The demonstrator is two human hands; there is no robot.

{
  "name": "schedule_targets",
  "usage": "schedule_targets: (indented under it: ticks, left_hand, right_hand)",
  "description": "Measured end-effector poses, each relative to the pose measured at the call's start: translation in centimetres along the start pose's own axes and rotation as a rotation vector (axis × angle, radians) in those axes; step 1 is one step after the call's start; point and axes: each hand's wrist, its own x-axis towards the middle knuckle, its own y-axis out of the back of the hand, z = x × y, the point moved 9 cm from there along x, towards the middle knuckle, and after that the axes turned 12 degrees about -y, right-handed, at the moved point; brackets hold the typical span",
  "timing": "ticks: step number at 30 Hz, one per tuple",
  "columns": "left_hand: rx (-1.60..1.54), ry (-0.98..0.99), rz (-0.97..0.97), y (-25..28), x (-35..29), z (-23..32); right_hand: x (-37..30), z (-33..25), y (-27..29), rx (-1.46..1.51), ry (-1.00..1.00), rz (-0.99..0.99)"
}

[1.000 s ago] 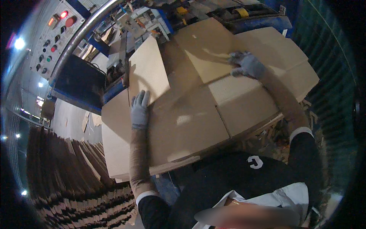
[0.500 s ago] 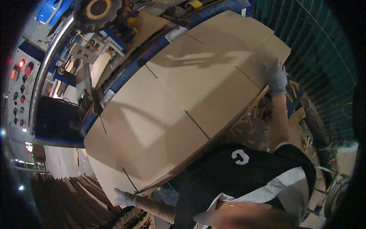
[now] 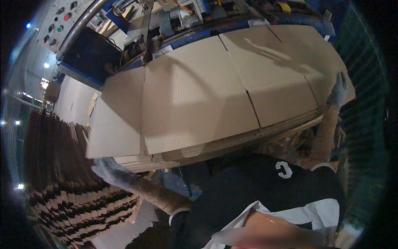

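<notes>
A broad brown slotted cardboard sheet (image 3: 199,99) lies on top of a stack of similar sheets (image 3: 199,150), in front of a machine. My left hand (image 3: 112,172), in a grey glove, is against the near left corner, its fingers extended and partly hidden by the sheet's edge. At the other end, my right hand (image 3: 339,91), also gloved, rests on the right flap with its fingers stretched out flat. Dark slots cut into the sheet between its panels, and shadows fall across it.
Beyond the sheet runs a blue machine (image 3: 182,37) with metal fittings. A control panel (image 3: 62,23) with buttons and knobs stands far left. Bundled cardboard (image 3: 54,166) is piled at the left. A dark green corrugated wall (image 3: 365,99) rises on the right.
My view has turned, so the sheet now lies more level across it. My left hand has shifted from the sheet's corner to just below its edge; my right hand stays at the right end.
</notes>
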Motion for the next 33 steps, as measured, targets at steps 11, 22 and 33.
schedule_targets:
  ticks: [11, 22, 33]
  left_hand:
    - [0.066, -0.014, -0.305, -2.5, 6.6, -2.5]
    - [0.372, -0.033, -0.792, -5.3, -9.7, -0.5]
    - [0.530, -0.592, -1.648, -14.5, -18.8, -1.6]
  right_hand:
    - [-1.0, -0.6, 3.0, 0.523, -0.130, 0.109]
    - [-23.4, -12.5, -0.1, -0.508, 0.643, -0.672]
    - [-24.8, -6.8, -8.2, -0.769, 1.051, -1.176]
